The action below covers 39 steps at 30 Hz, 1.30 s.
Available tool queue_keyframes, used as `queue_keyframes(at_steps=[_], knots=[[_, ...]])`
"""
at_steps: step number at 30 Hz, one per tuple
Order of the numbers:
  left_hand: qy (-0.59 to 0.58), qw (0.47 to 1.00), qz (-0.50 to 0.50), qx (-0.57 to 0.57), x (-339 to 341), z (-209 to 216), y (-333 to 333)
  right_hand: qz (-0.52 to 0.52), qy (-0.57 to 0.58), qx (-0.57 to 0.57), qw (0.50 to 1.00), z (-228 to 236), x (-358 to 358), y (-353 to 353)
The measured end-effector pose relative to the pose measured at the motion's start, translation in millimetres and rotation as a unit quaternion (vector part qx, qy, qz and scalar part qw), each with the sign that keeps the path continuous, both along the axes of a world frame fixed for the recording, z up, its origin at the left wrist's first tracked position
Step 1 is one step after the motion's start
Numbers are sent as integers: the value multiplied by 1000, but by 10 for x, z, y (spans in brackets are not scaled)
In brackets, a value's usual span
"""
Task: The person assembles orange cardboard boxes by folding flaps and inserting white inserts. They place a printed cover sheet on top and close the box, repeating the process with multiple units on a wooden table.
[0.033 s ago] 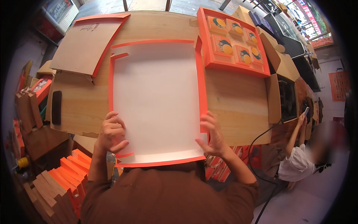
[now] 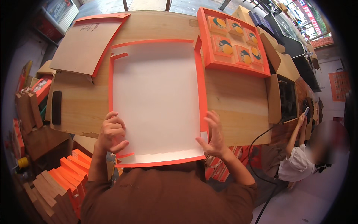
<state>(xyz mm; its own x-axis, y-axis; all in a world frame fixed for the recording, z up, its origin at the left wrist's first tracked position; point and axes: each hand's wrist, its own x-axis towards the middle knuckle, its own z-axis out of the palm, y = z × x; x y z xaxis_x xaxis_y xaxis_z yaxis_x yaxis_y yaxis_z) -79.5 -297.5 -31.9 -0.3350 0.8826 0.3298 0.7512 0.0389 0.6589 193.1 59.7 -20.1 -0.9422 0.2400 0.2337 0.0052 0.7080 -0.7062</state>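
A shallow orange cardboard box (image 2: pixel 156 93) with a white inside lies in front of me, its near edge against my body. Its side flaps stand partly raised, and the corners are not joined. My left hand (image 2: pixel 113 132) is curled over the left wall near the front, with fingers bent and thumb over the inside. Beside the right wall, my right hand (image 2: pixel 213 136) has its fingers spread, the thumb near a small white corner flap (image 2: pixel 204 136).
Another folded cardboard box (image 2: pixel 87 46) lies at far left. An orange tray (image 2: pixel 236 69) with several small printed boxes stands at far right. A dark phone-like object (image 2: pixel 56 107) rests on the left table edge. Beyond an open carton (image 2: pixel 275 99) sits a person (image 2: pixel 296 164) holding a phone.
My right hand's fingers have shifted slightly outward, away from the right wall, baring more of the white corner flap. My left hand and the box stay where they were.
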Motion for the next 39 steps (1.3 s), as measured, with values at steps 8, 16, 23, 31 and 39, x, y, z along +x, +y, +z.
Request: queue_keyframes(at_steps=[8, 16, 23, 31, 39], knots=[[1, 1000, -1, -5, -3, -1, -6, -131, -43, -85, 987, -282, 344, -141], [0, 1000, 6, -9, 8, 11, 13, -103, 14, -53, 993, -211, 341, -272], [-5, 1000, 8, -9, 5, 10, 13, -119, 6, -92, 989, -47, 373, -392], [-2, 1000, 4, -9, 12, 40, 25, 38, -6, 86, 996, -32, 402, -172], [12, 1000, -10, -19, -8, 44, 26, 30, -73, 25, 997, 160, 272, -90]])
